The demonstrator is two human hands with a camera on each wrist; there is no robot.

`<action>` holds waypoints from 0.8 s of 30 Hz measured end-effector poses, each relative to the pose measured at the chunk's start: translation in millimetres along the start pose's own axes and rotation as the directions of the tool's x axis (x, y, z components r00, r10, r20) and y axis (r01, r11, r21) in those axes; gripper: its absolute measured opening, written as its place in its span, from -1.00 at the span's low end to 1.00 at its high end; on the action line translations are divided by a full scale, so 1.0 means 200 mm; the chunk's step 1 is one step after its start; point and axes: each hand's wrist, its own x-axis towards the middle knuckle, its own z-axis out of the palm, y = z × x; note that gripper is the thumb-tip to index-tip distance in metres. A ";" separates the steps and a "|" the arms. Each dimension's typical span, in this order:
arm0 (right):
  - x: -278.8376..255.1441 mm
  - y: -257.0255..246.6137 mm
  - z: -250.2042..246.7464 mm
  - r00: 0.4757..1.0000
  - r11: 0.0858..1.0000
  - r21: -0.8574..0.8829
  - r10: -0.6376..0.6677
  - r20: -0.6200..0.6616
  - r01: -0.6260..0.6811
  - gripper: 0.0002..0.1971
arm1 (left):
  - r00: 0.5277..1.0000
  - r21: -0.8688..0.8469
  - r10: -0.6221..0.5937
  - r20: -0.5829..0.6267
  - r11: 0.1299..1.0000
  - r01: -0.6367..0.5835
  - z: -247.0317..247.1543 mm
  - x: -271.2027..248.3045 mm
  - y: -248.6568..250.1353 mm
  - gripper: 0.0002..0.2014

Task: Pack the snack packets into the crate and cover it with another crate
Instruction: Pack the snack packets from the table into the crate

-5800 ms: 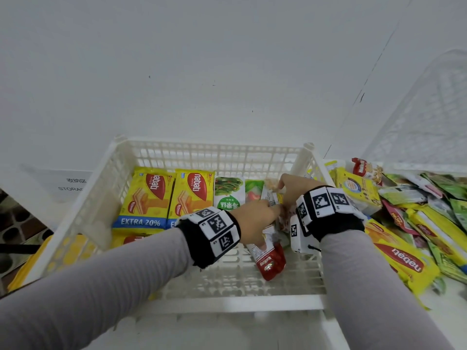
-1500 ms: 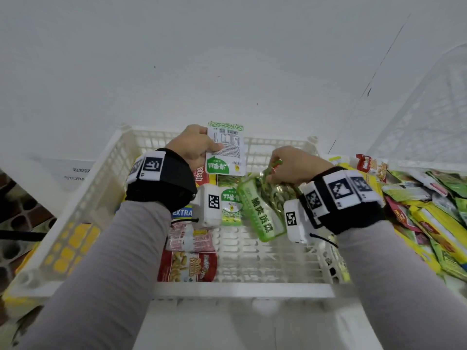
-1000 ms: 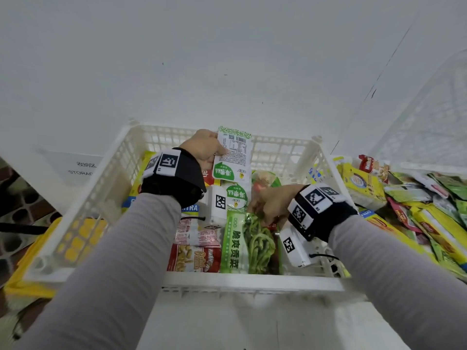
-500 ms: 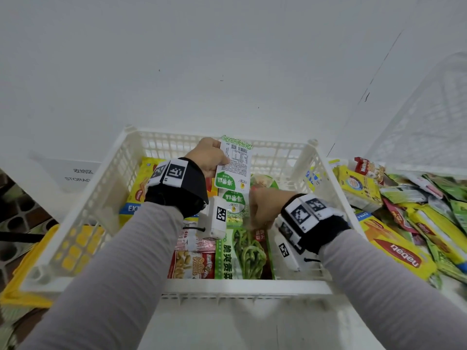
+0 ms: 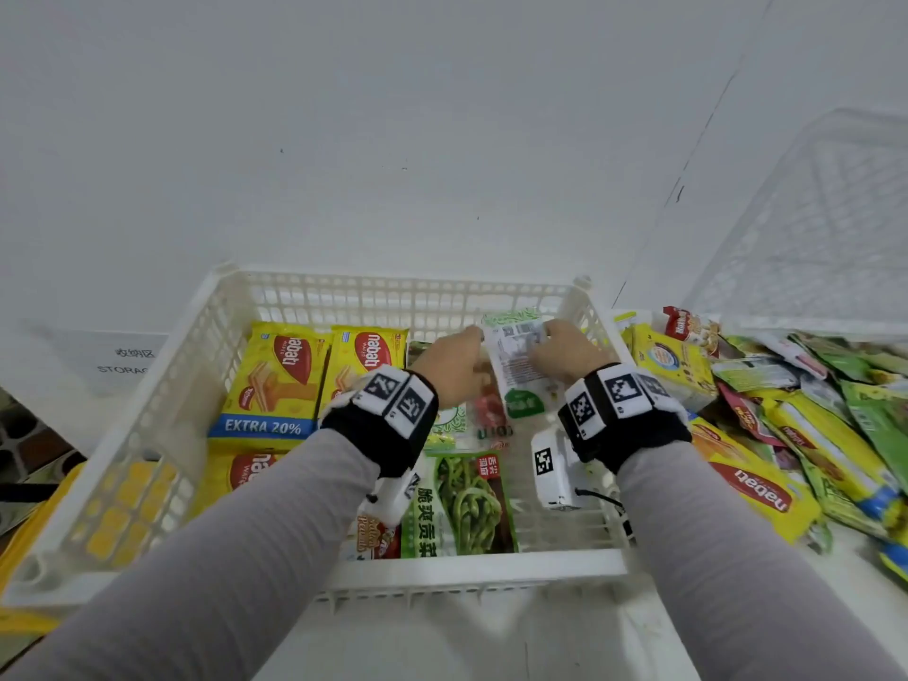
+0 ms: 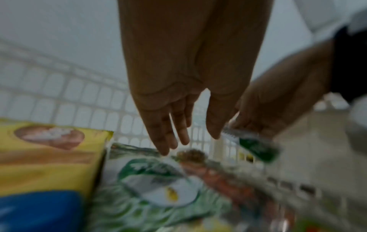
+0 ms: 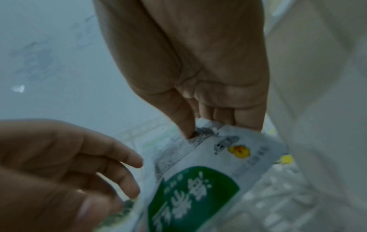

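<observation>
The white-and-green flat snack packet (image 5: 516, 366) that the left hand (image 5: 454, 366) was holding up half a second ago has passed to the right hand (image 5: 565, 356), whose thumb and fingers (image 7: 184, 119) now pinch its top edge, while the left hand has let go and hangs beside it with fingers straight and spread, holding nothing. The packet hangs upright over the far right corner of the white lattice plastic crate (image 5: 162, 400), not yet laid down, so this looks like a handover for placing it in the one bare stretch of floor along the right wall. The green vegetable packet with a noodle-like picture (image 5: 459, 503), in the right hand a second and a half ago, now lies flat at the near edge of the crate, so that one is packed. Yellow wafer packets (image 5: 275, 380) fill the far left of the crate, with a red peanut packet (image 5: 373, 538) at the near edge. Packing is far from done: a loose heap of yellow and green packets (image 5: 796, 425) remains on the desk to the right, and the second white lattice crate (image 5: 825, 228) stands tilted behind that heap, unused. The crate's right wall stands close by the held packet and may snag it.
</observation>
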 end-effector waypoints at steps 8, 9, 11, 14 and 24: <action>0.01 0.07 0.09 0.980 0.975 -0.204 0.042 -0.193 -0.082 -0.60 | 0.930 0.524 0.051 0.363 0.814 -0.249 0.10 0.01 -0.06 -0.32; 0.01 0.07 0.10 0.980 0.970 -0.232 0.032 -0.195 -0.077 -0.57 | 0.927 0.523 0.036 0.374 0.817 -0.243 0.10 0.02 -0.06 -0.30; -0.02 0.07 0.11 0.980 0.946 -0.315 0.010 -0.200 -0.074 -0.52 | 0.926 0.529 0.026 0.377 0.814 -0.239 0.11 0.03 -0.07 -0.27; -0.05 0.05 0.14 0.968 0.877 -0.471 -0.033 -0.250 -0.092 -0.46 | 0.936 0.547 0.028 0.350 0.805 -0.229 0.13 0.03 -0.07 -0.26; -0.06 0.02 0.21 0.989 0.728 -0.684 0.081 0.126 0.028 -0.56 | 0.967 0.553 0.088 0.238 0.807 -0.209 0.13 0.02 -0.05 -0.47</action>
